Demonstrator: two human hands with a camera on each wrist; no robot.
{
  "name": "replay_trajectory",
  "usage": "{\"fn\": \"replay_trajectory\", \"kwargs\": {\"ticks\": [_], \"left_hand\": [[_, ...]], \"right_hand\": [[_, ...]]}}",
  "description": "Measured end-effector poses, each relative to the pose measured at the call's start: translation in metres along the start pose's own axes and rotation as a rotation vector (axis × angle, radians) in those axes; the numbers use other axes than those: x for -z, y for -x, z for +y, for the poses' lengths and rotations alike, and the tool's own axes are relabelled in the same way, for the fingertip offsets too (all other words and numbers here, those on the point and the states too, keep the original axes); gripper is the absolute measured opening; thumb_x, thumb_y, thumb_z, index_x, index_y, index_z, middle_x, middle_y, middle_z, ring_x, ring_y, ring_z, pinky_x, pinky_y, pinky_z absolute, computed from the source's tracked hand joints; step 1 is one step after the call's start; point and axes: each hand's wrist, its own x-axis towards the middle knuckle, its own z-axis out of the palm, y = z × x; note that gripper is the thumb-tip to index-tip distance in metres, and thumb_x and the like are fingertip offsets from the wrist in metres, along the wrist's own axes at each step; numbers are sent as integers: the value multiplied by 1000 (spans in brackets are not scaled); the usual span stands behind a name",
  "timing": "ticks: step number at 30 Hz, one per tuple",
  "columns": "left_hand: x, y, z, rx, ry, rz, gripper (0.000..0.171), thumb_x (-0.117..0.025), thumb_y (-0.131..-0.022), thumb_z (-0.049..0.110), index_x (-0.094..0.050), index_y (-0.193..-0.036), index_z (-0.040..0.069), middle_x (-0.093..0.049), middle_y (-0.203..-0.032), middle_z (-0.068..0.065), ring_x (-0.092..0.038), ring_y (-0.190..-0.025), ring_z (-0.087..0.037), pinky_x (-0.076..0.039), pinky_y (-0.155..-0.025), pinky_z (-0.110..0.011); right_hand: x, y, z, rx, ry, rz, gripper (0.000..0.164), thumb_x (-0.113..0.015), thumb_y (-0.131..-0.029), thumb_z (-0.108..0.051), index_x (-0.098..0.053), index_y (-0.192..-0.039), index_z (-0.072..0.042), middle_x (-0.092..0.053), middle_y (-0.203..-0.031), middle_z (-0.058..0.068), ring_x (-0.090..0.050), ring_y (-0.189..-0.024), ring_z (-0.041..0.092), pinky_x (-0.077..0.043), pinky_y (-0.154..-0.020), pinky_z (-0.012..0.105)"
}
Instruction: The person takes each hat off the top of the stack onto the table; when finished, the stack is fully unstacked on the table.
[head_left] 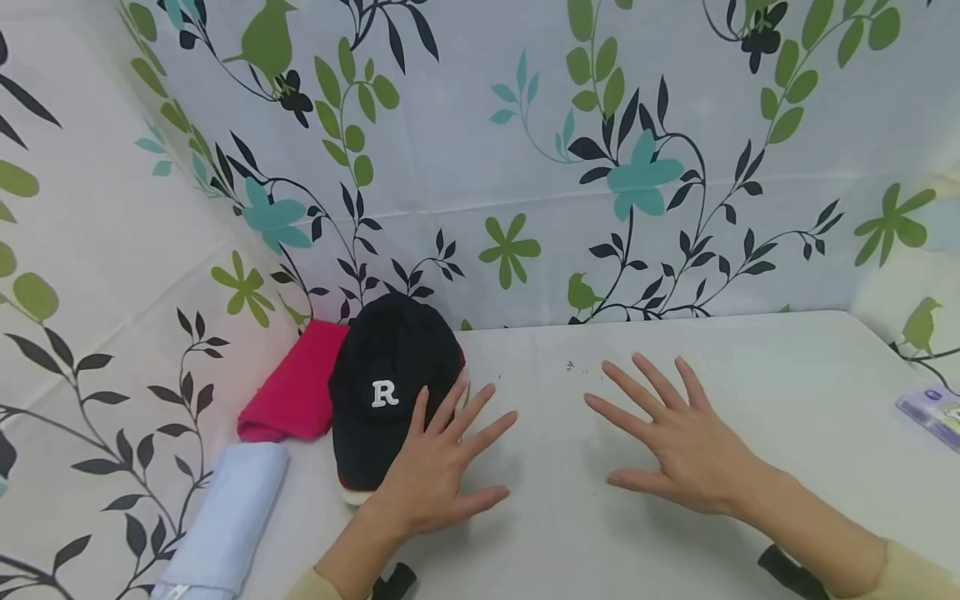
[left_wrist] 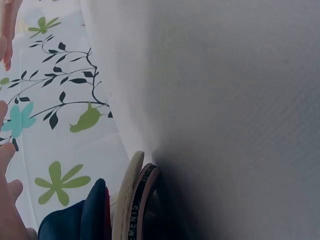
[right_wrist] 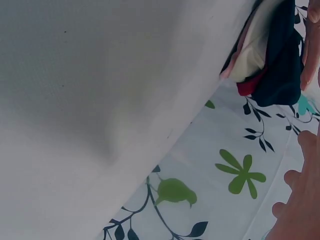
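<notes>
Fingers (head_left: 491, 433) spread wide and straight! Left hand (head_left: 435, 479) hovers by the black cap (head_left: 401, 350) at left, its near right side; right hand (head_left: 697, 458) splays above the white table (head_left: 555, 533). Red cloth (head_left: 300, 387) sits just left of the cap.

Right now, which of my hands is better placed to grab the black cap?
Probably your left hand: it overlaps the black cap in the head view; your right hand is farther away.

Head view, centre-left: white "R" (head_left: 385, 393) on black cap (head_left: 397, 346). Left wrist view, bottom: "EMENTS" (left_wrist: 133, 222) on dark band (left_wrist: 137, 197).
</notes>
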Motion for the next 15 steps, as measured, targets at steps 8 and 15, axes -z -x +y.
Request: {"fn": "replay_trajectory", "kwargs": {"ticks": [8,15], "left_hand": [[5,10,-8,55,-3,75,84,-69,-85,59,-34,-158,36,-9,-169,2,-12,-151,-36,-3,-115,-68],[10,21,-15,125,-3,123,84,-68,-84,58,-35,-158,35,-14,-168,-2,-11,-152,-35,-7,-112,-71]], "right_hand": [[-9,-9,-5,-29,-40,15,83,-54,-91,-72,-34,-159,-30,-15,-167,7,-9,-151,38,0,-114,68],[-14,-26,-13,-46,-86,11,82,-51,-92,-72,-32,-160,-29,-11,-168,4,-7,-152,37,-1,-114,68]]}}
